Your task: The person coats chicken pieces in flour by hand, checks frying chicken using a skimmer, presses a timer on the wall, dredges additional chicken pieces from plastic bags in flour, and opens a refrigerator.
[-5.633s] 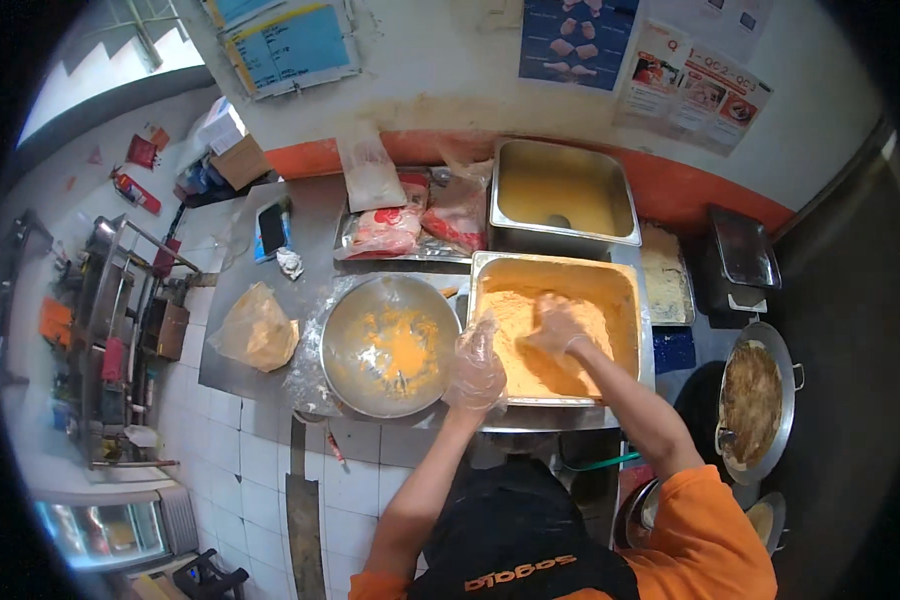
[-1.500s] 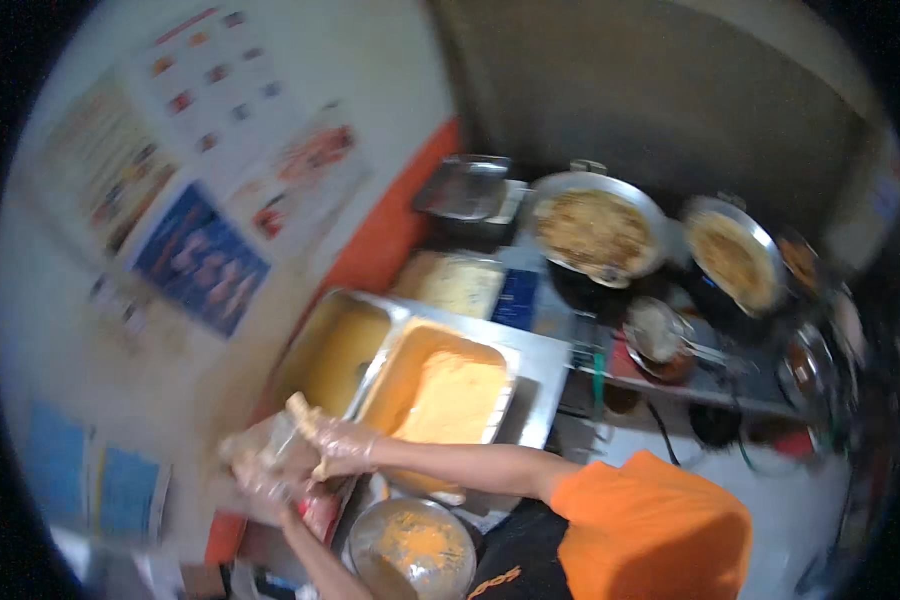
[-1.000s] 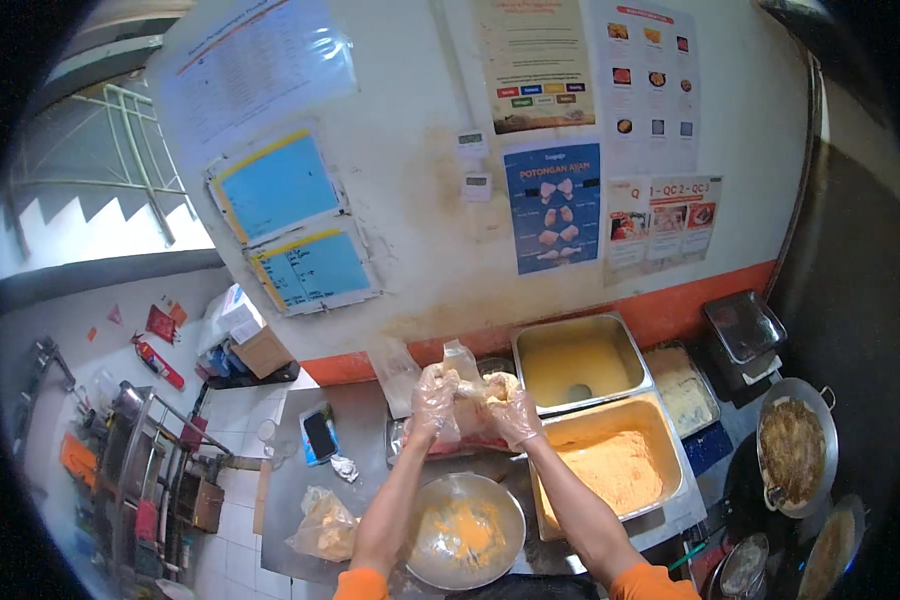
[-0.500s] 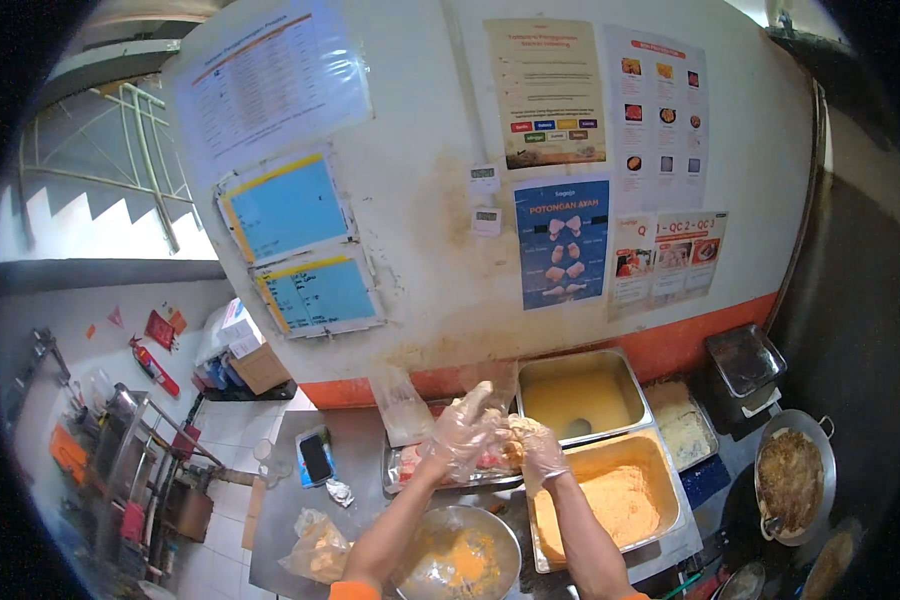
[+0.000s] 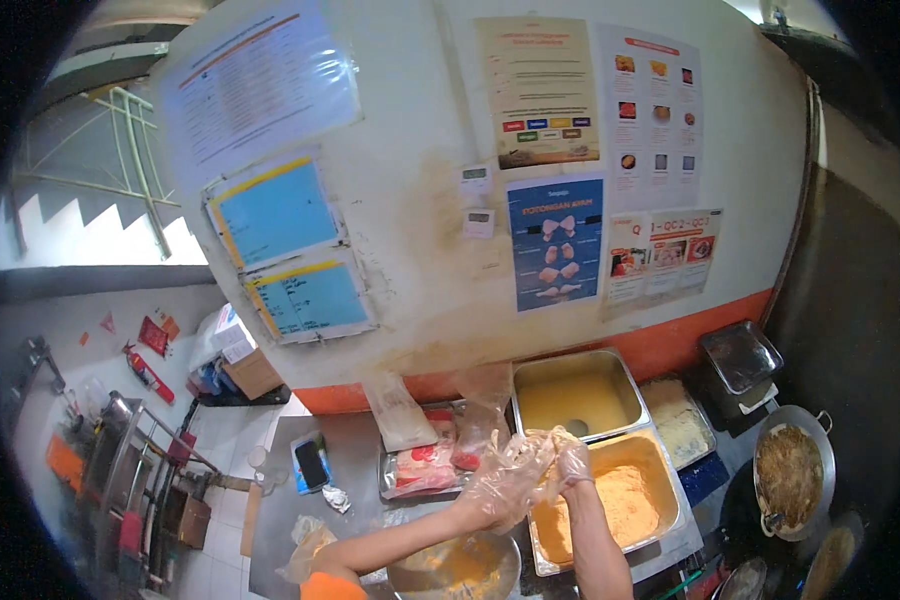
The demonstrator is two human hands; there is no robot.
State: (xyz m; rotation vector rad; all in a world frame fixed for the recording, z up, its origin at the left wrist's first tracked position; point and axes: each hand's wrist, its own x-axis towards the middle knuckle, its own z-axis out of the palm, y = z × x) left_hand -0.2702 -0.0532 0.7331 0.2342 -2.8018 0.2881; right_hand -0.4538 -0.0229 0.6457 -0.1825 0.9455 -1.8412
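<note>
Both my hands wear clear plastic gloves and meet above the left edge of a steel pan (image 5: 663, 478) of orange flour (image 5: 625, 505). My left hand (image 5: 508, 480) is closed around a coated piece of chicken (image 5: 550, 446), mostly hidden by the gloves. Close against it, my right hand (image 5: 574, 464) grips the same clump from the right. Whether it is one piece or two I cannot tell. Behind the flour pan stands a steel pan of yellow liquid (image 5: 570, 400). Below my left forearm sits a round metal bowl (image 5: 508, 578) with orange flour remnants.
Left of my hands, a metal tray (image 5: 386, 480) bears plastic-wrapped red and pink packs (image 5: 423, 464). A phone (image 5: 312, 462) and a plastic bag (image 5: 310, 545) lie further left. On the right are a tray of pale flour (image 5: 675, 415) and a wok (image 5: 790, 480) of brown, bubbling-looking contents.
My hands have moved right, from above the wrapped packs to above the flour pan's left edge. They have come closer together, still holding the chicken. The view has shifted slightly.
</note>
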